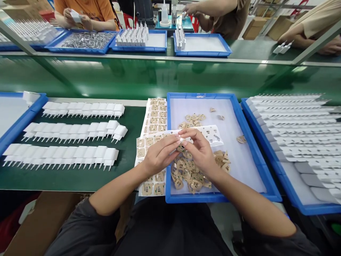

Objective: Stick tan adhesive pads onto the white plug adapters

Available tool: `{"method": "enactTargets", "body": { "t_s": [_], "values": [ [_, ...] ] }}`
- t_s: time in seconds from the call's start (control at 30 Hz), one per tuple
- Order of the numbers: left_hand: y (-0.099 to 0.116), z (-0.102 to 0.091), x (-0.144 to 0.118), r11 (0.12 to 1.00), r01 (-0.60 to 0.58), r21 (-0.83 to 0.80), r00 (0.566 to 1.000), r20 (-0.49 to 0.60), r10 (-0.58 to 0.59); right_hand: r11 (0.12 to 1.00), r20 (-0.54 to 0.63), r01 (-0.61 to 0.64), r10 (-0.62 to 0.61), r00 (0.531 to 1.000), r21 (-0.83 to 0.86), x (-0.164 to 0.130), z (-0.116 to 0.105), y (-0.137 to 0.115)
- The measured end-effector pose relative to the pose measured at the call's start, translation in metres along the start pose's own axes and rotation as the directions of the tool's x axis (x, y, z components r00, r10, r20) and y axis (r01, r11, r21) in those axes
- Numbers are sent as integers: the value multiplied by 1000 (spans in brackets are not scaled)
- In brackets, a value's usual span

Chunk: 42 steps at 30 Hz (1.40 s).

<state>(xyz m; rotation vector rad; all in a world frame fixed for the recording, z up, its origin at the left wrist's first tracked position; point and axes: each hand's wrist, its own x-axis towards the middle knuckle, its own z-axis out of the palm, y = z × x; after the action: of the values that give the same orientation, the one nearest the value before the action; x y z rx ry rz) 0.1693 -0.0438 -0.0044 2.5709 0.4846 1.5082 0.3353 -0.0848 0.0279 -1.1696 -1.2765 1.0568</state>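
Close together over the left part of a blue-rimmed tray (201, 198), my left hand (161, 153) and my right hand (198, 151) are closed on a white sticker sheet (213, 134). Its right end, with small dark cut-outs, sticks out past my right hand. My fingertips nearly meet, and they hide exactly what each pinches. Below them in the tray lies a pile of tan, rounded stickers (186, 174) with cut-outs. Further sheets of tan stickers (157, 115) lie along the tray's left side, partly under my left hand.
Three rows of white plug-like housings (58, 154) with pins stand on the green table at left. A tray of many white housings (298, 142) is on the right. Another blue tray (16, 124) sits far left. Beyond a green barrier (133, 76), co-workers handle parts beside trays.
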Motion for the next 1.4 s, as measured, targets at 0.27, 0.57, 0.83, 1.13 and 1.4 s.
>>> {"method": "enactTargets", "body": {
  "t_s": [0.27, 0.57, 0.83, 1.13, 1.4],
  "values": [
    [3, -5, 9, 999, 46, -22, 999, -23, -46, 997, 107, -55, 61, 992, -61, 3, -12, -8],
    [6, -6, 8, 927, 359, -111, 933, 58, -355, 738, 231, 520, -467, 854, -430, 3, -27, -17],
    [-7, -10, 6, 849, 505, -154, 863, 59, -502, 756, 635, 201, 340, 693, -623, 8, -68, -33],
    [-34, -30, 16, 771, 636, -24, 771, -8, -636, 492, 353, 97, 459, 815, -865, 14, -60, -29],
    [-91, -71, 29, 471, 633, 615, 539, 88, -838, 459, 345, 152, 372, 862, -875, 13, -54, -21]
  ]
}}
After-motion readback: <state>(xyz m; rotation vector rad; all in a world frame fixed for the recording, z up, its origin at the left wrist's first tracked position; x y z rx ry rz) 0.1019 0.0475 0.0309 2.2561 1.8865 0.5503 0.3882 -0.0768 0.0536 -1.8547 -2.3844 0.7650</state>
